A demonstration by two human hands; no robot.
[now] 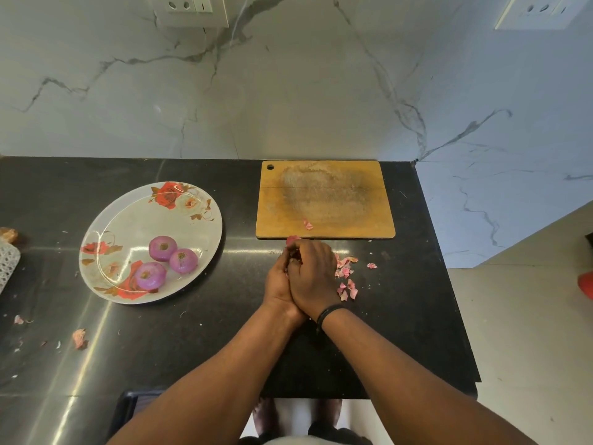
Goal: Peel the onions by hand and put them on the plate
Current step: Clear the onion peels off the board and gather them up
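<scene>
Countertop (192, 348); both hands (301, 274) grip onion (292, 240).

Both forearms are bare from the bottom edge of the view up to the wrists, with no sleeves showing anywhere along them. The right hand (313, 274) has a thin black band (329, 311) round its wrist (it looks like a cord or slim bracelet, too small to tell which). The left hand (278, 282) and its wrist carry nothing that can be seen, no ring, watch or band. At the bottom edge, between the arms, a strip of pale clothing shows, and below the counter's edge two bare feet.
</scene>
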